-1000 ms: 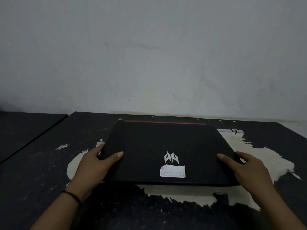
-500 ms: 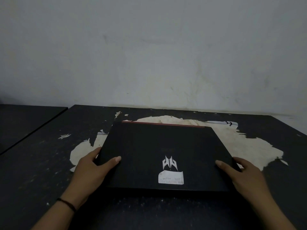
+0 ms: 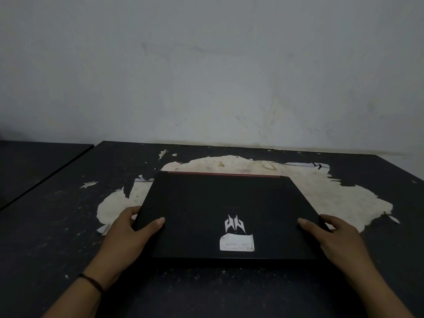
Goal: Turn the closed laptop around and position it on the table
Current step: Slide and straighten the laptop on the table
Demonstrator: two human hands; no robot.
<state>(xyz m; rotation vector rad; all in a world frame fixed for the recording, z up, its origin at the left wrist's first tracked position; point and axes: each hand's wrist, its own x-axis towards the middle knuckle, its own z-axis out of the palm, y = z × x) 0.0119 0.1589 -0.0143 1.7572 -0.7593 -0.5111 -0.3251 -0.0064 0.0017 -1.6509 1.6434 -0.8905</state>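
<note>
The closed black rectangular laptop (image 3: 220, 216) lay flat on the worn dark tabletop (image 3: 57, 226), long axis running left-right. The left hand (image 3: 128, 235) and right hand (image 3: 339, 239) clasped its short near corners, equally near.

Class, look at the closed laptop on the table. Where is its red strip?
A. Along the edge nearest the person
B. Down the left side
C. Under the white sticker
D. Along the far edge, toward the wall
D: the red strip runs along the laptop's far edge, toward the wall.
</note>
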